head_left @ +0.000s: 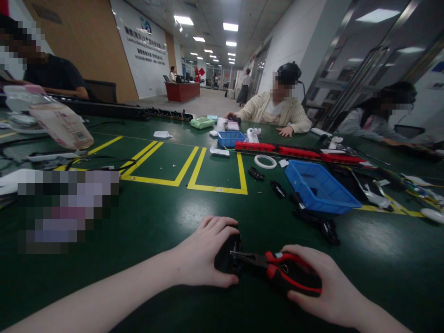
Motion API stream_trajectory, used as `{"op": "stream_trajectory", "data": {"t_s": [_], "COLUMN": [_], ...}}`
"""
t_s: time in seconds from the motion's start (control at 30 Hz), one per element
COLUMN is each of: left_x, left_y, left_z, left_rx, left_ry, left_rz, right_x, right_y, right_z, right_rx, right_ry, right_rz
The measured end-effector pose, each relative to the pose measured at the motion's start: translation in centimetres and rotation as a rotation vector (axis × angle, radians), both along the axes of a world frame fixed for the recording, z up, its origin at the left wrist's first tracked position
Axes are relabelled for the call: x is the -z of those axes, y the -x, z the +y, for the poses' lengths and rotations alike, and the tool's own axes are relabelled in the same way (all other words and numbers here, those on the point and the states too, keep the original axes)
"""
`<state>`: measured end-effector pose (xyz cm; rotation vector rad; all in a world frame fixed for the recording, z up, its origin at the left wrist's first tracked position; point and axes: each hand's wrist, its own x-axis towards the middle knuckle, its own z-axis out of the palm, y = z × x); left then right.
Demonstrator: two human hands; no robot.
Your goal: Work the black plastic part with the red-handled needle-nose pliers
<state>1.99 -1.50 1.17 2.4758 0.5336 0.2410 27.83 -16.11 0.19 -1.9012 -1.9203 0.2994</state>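
My left hand [204, 252] is curled over a small black part [227, 259] on the green table [173, 217], pressing it down near the front edge. My right hand [324, 289] grips the red-and-black handles of a pair of pliers [277, 269]. The pliers' dark jaws point left and reach the black part under my left fingers. What the jaws bite on is hidden.
A blue bin [321, 187] stands right of centre, with several black parts [314, 219] around it. Behind it lie a white tape ring [265, 161], red strips [298, 151] and a smaller blue bin [231, 138]. Yellow lines [217, 187] mark the table. Other people sit across and at left.
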Motion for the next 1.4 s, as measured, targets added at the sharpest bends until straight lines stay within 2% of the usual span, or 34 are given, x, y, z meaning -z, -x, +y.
{"op": "stream_trajectory", "data": {"t_s": [0.17, 0.5, 0.73, 1.0, 1.1, 1.4], "left_x": [-0.03, -0.24, -0.32, -0.22, -0.2, -0.56], "left_y": [-0.06, 0.11, 0.23, 0.25, 0.2, 0.16], "left_z": [-0.1, 0.14, -0.01, -0.17, -0.13, 0.02], "left_rx": [0.014, 0.081, 0.063, 0.063, 0.071, 0.12], "left_ry": [-0.038, 0.004, 0.0, 0.003, -0.005, -0.018], "left_rz": [0.012, -0.025, -0.041, -0.057, -0.048, -0.021], "right_x": [0.26, 0.27, 0.43, 0.72, 0.89, 0.34], "right_y": [0.01, -0.02, -0.03, -0.56, -0.77, -0.97], "right_z": [-0.08, -0.2, -0.33, -0.35, -0.45, -0.38], "right_rx": [0.004, 0.009, 0.02, -0.034, -0.048, -0.225], "right_ry": [0.018, 0.033, 0.005, 0.002, -0.038, -0.247], "right_rz": [0.012, 0.036, 0.037, 0.02, -0.034, -0.256]}}
